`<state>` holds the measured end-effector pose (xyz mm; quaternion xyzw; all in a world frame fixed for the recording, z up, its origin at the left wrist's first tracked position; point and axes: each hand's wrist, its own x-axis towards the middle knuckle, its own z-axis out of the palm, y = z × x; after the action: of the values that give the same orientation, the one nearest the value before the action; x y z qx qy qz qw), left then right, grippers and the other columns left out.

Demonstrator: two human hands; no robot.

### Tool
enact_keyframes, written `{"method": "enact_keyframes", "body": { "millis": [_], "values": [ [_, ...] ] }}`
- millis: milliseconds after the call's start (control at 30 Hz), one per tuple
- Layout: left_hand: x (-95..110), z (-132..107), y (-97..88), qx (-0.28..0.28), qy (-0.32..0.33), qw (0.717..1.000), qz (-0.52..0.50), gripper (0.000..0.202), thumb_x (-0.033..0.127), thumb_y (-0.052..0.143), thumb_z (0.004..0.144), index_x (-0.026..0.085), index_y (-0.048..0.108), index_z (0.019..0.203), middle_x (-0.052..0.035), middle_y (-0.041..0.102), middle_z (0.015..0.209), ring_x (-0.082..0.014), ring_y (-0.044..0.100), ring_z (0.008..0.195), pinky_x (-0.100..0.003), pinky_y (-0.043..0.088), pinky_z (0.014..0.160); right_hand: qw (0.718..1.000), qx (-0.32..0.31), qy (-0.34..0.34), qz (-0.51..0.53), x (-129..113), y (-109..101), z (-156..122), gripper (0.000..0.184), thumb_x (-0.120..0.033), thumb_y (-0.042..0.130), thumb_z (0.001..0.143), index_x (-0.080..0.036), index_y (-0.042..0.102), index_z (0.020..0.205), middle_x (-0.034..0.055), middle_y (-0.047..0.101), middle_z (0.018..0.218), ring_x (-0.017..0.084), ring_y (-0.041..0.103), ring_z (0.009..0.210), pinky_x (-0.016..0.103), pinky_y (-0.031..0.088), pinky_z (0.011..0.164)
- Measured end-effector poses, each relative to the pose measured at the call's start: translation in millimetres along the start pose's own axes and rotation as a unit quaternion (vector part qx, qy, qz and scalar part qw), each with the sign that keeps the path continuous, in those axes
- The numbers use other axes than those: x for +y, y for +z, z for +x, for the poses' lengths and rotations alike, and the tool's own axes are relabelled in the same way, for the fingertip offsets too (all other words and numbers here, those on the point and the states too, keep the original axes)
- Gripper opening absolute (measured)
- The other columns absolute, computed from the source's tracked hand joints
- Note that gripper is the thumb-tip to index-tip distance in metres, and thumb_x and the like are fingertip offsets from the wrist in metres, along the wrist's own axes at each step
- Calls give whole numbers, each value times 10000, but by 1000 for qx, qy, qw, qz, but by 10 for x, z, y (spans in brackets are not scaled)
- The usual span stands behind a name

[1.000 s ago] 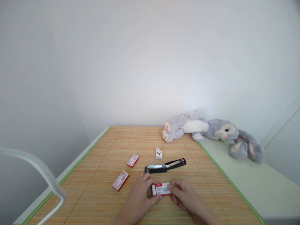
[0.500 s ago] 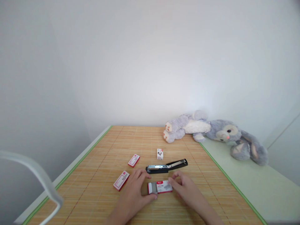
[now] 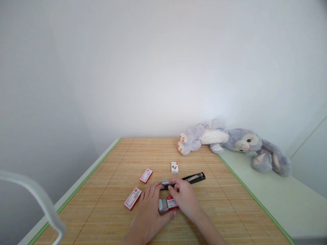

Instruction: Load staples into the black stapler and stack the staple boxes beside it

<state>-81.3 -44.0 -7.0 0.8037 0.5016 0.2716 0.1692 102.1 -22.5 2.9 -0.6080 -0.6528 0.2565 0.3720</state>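
"Toward the left edge of the bamboo-topped counter (image 3: pixel 102 212), what lies there?"

"A nearer red-and-white box (image 3: pixel 133 199) and a farther red-and-white box (image 3: pixel 146 176), both flat and apart from the hands."

"Then the left hand (image 3: pixel 151 209)?"

"Its fingers are spread, tips at the left end of the stapler (image 3: pixel 196 178), thumb by the near side of the part-open box (image 3: pixel 165 205), close to the counter's front edge."

"Further right?"

"A small white box (image 3: pixel 174 168) beyond the stapler, which lies opened out. Over its middle is the right hand (image 3: pixel 186 196), fingers bent down; I can't tell whether they pinch anything."

"So which step is this?"

"Working at the opened stapler's channel, I'd judge, with the box's tray partly out. The next move seems to call for steadying the base with the left and fine fingertip work with the right."
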Motion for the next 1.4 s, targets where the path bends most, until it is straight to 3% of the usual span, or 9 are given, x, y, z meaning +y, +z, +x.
{"method": "enact_keyframes", "body": {
  "millis": [267, 433, 633, 900, 1133, 1267, 1400],
  "values": [
    [33, 5, -49, -4, 3, 1000, -23, 751, 454, 807, 704, 305, 502, 1374, -50, 516, 1448, -293, 443, 1343, -448, 363, 1128, 999, 10, -39, -24, -190, 38, 100, 124, -307, 597, 898, -243, 695, 939, -53, 582, 602, 137, 533, 575, 236, 346, 585],
    [-32, -80, -122, 12, 10, 999, -52, 647, 391, 766, 764, 315, 533, 1362, -62, 543, 1393, -295, 473, 1305, -445, 393, 1096, 996, -5, -70, -46, -321, -90, 92, 131, -299, 584, 900, -252, 702, 929, -56, 577, 617, 126, 523, 576, 228, 328, 575],
    [-62, -142, -198, -31, 6, 996, -78, 228, 366, 676, 866, 300, 692, 1083, -38, 661, 1091, -242, 597, 1052, -362, 465, 922, 973, -164, -122, -109, -425, -324, -81, 126, -207, 631, 788, -264, 738, 821, -67, 613, 596, 98, 509, 542, 215, 285, 550],
    [-102, -97, -167, -43, 2, 996, -77, 302, 317, 756, 785, 330, 722, 1085, -26, 665, 1073, -239, 596, 1041, -344, 447, 918, 940, -197, -150, -235, -404, -275, -99, 185, -213, 617, 764, -291, 780, 804, -25, 735, 719, 142, 610, 649, 247, 289, 589],
    [-53, -87, -194, -41, -4, 996, -75, 286, 320, 761, 776, 330, 729, 1060, -19, 660, 1052, -231, 599, 1028, -342, 444, 914, 933, -210, -137, -258, -479, -269, -70, 185, -223, 620, 774, -287, 788, 818, -9, 752, 760, 154, 647, 699, 253, 298, 599],
    [-30, -90, -218, -35, 0, 996, -84, 315, 330, 741, 789, 343, 729, 1104, -29, 658, 1080, -233, 601, 1044, -337, 454, 908, 950, -198, -119, -212, -467, -402, -78, 184, -246, 665, 773, -309, 783, 900, -32, 726, 735, 142, 624, 681, 235, 302, 597],
    [-38, -98, -222, -45, 2, 996, -76, 321, 363, 722, 806, 342, 727, 1126, -17, 689, 988, -222, 617, 937, -332, 457, 843, 961, -183, -89, -188, -282, -641, -112, 213, -336, 767, 728, -294, 771, 936, -38, 703, 713, 140, 586, 636, 231, 284, 571]
  ]
}}
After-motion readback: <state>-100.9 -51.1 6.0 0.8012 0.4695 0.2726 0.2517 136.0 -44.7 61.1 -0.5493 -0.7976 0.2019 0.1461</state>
